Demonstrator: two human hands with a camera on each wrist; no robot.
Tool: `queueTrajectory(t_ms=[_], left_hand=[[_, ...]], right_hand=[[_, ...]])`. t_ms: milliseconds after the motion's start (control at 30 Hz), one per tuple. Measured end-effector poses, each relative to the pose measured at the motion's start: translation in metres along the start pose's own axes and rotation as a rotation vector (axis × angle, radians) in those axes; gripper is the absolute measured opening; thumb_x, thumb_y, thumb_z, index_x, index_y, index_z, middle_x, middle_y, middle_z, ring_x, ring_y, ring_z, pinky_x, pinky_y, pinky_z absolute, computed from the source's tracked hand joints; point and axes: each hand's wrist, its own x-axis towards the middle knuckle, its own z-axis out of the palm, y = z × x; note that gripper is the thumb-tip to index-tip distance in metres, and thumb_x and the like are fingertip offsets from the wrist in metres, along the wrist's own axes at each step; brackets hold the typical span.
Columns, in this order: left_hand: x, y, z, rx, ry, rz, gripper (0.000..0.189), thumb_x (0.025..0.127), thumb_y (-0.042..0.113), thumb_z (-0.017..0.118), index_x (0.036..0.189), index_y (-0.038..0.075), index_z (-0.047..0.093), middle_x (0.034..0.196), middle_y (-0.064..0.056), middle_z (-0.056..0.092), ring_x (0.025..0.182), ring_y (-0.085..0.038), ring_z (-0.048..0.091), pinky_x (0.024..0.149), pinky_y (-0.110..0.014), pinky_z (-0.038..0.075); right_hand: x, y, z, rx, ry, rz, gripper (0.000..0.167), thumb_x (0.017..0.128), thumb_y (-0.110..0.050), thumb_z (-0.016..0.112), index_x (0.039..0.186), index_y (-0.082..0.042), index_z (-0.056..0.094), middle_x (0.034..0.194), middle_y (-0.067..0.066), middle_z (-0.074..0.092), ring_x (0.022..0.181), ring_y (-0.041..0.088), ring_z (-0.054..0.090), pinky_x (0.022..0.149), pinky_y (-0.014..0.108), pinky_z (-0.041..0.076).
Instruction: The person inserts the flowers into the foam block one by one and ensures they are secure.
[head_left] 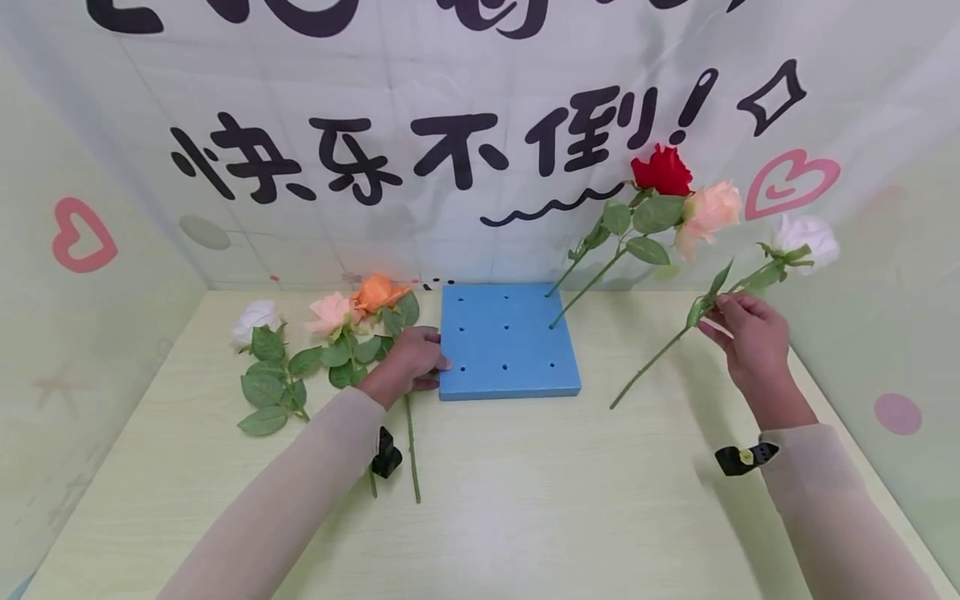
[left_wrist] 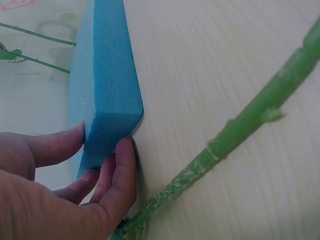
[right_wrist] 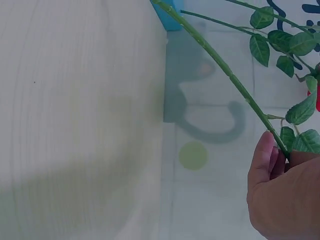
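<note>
My right hand (head_left: 753, 342) pinches the stem of a white rose (head_left: 806, 242) to the right of a blue foam block (head_left: 506, 354). Its bloom points up and right, and the bare stem slants down leftward over the table. At the block's left edge my left hand (head_left: 411, 360) grips it, thumb (left_wrist: 60, 145) on the top face and fingers against the side. Rows of small holes mark the block's top. A red rose (head_left: 662, 171) and a pale pink rose (head_left: 708, 217) stand in holes along its right side, leaning right.
Left of the block lie another white rose (head_left: 257, 323), a pink rose (head_left: 333, 312) and an orange rose (head_left: 378, 292), partly hidden by my left arm. Their stems reach toward the front of the table (head_left: 525, 492). A printed sheet (head_left: 420, 75) hangs behind the block.
</note>
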Motion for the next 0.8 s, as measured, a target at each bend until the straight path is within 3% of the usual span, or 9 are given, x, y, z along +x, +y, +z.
queueTrajectory(t_ms=[400,667,800], left_hand=[[0.004,-0.001,-0.001,0.003,-0.001,-0.01,0.065,0.092,0.0,0.061,0.151,0.011,0.036,0.108,-0.014,0.053,0.079,-0.022,0.054,0.071,-0.035,0.057],[0.004,-0.001,-0.001,0.003,-0.007,-0.008,0.065,0.092,0.001,0.061,0.151,0.011,0.035,0.103,-0.013,0.052,0.078,-0.022,0.054,0.071,-0.035,0.057],[0.004,-0.001,-0.001,0.003,-0.008,-0.004,0.065,0.092,0.0,0.061,0.151,0.01,0.036,0.101,-0.013,0.052,0.077,-0.022,0.053,0.071,-0.035,0.057]], right_hand=[[-0.015,-0.007,0.015,0.012,-0.083,-0.078,0.005,0.091,0.005,0.063,0.09,0.001,0.059,0.084,0.01,0.066,0.076,0.02,0.069,0.067,0.033,0.06],[-0.024,-0.014,0.028,-0.052,-0.078,-0.145,0.003,0.091,0.001,0.065,0.093,0.001,0.065,0.087,0.008,0.066,0.078,0.018,0.064,0.068,0.031,0.059],[-0.03,-0.016,0.036,-0.025,-0.098,-0.187,0.003,0.09,0.002,0.065,0.092,0.003,0.063,0.086,0.009,0.066,0.077,0.019,0.065,0.067,0.032,0.059]])
